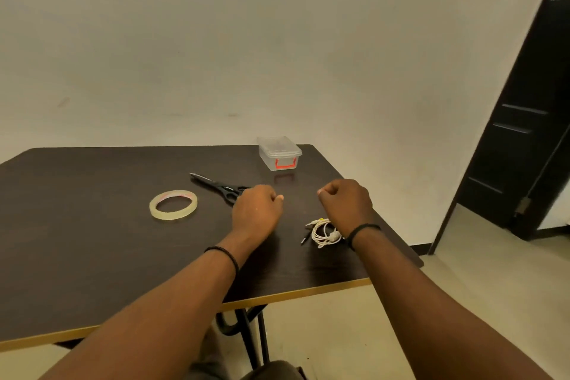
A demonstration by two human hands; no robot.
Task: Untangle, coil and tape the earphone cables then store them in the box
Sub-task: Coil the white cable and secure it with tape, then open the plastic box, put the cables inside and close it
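A tangled bundle of white earphone cables point(322, 233) lies on the dark table point(92, 241), partly under my right wrist, with a dark plug sticking out to its left. My right hand point(347, 202) hovers just beyond the bundle, fingers curled into a fist with nothing in it. My left hand point(257, 208) is also fisted and holds nothing, a little left of the cables. A clear plastic box point(279, 154) with a red latch and its lid on stands at the table's far edge. A roll of clear tape point(173, 204) lies flat to the left.
Black scissors point(217, 187) lie between the tape and my left hand, handles partly hidden by it. The table's right edge runs close to the cables. A dark door point(524, 133) stands open at the right. A plain wall backs the table.
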